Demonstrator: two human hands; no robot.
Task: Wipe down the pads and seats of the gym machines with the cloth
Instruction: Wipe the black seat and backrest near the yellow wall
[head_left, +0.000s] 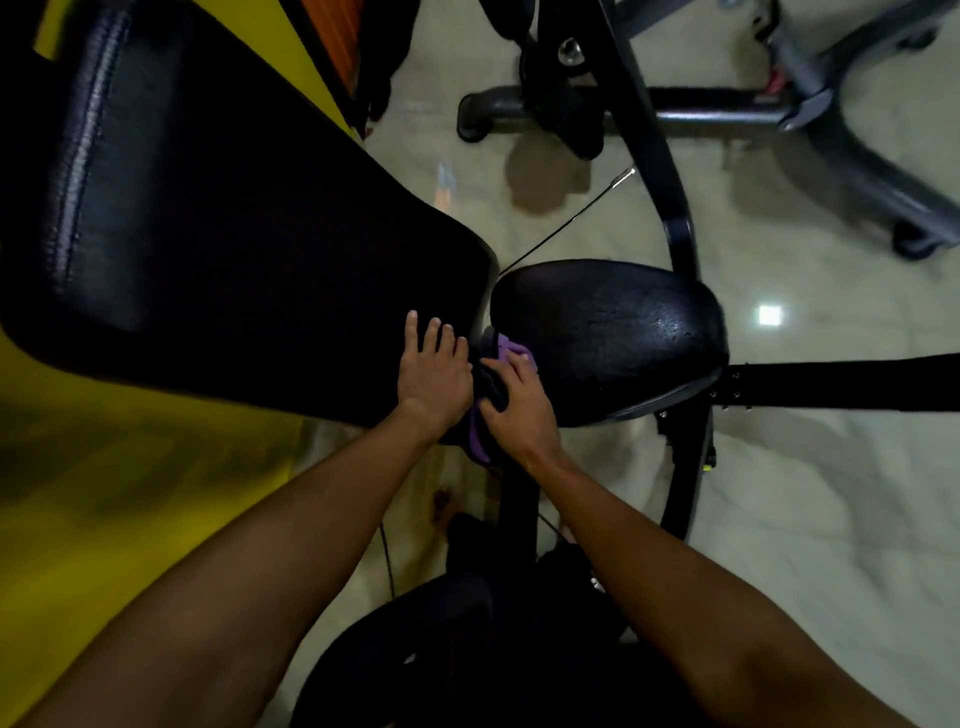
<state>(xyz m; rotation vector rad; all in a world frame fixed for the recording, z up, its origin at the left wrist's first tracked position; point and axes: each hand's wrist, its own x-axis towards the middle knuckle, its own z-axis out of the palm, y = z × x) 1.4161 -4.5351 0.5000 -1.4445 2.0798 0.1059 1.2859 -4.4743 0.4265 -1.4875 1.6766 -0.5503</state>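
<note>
Between the back pad (218, 249) and the seat (608, 338), down in the narrow gap: purple cloth (511, 347), bunched, pressed in by the right hand (519, 402). Fingers curled around the cloth, gripping it, fingertips pushing the wad against the near edge of the seat. Probably working the seam, where sweat and grime would collect and a flat swipe would miss. More purple visible lower, trailing under the wrist beside the dark frame (519, 499).

Flat on the lower corner of the back pad, touching it: left hand (434, 371), fingers spread and loose, holding nothing. Likely bracing, steadying the body while leaning over.

Across the seat top, a beaded, damp-looking sheen; likely already wiped or sprayed, though hard to say.

No containers anywhere in view; no bottle, bucket or bin to report.
</note>
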